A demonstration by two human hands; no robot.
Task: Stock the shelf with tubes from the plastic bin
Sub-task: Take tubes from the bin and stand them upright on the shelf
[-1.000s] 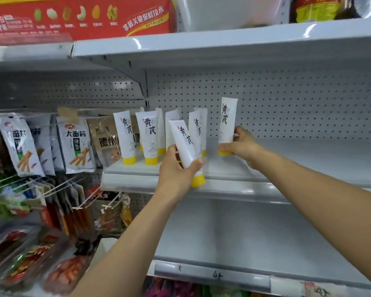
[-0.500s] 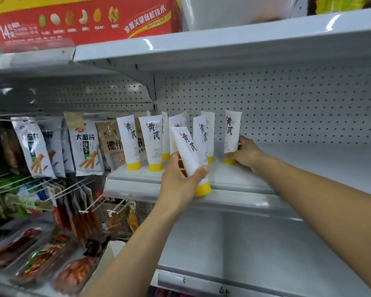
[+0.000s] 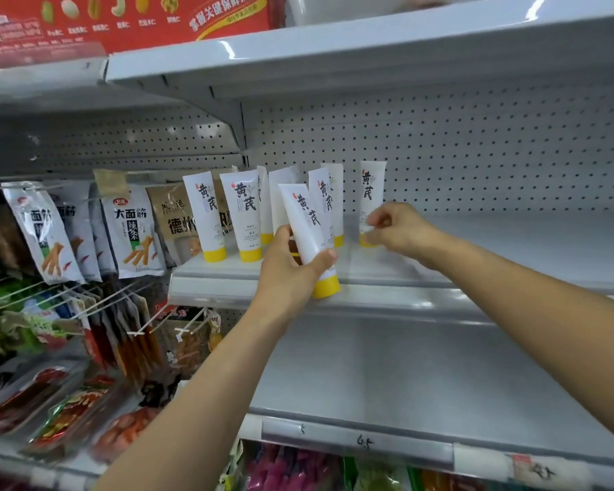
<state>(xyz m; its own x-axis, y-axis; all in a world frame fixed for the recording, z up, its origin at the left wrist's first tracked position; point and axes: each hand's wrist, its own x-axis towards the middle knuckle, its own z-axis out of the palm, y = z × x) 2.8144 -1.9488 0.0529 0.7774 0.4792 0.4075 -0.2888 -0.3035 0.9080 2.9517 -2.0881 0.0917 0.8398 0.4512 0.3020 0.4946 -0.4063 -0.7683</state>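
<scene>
From my feed I see my left hand [image 3: 288, 267] wrapped around a white tube [image 3: 303, 216], thumb on the near side and fingers behind it. The tube leans to the left, with its yellow cap [image 3: 327, 287] pointing down over the front lip of the shelf [image 3: 493, 249]. I cannot tell whether the cap touches the lip. My right hand [image 3: 399, 228] is further back and to the right, its fingers curled at the lower part of the rightmost tube [image 3: 371, 189], which stands upright on its cap. The fingertips are blurred, so I cannot tell whether they pinch that tube or only sit beside it. To the left of it, a cluster of standing tubes [image 3: 243, 210] stands cap-down on the same shelf in roughly two rows, close to the pegboard [image 3: 475, 143] at the back. The right part of the shelf is bare metal. Snack packets [image 3: 132, 232] hang on hooks in the bay to the left. A red box [image 3: 139, 23] sits on the shelf above. The lower shelf [image 3: 404, 366] has a price strip [image 3: 355, 437] along its front edge.
</scene>
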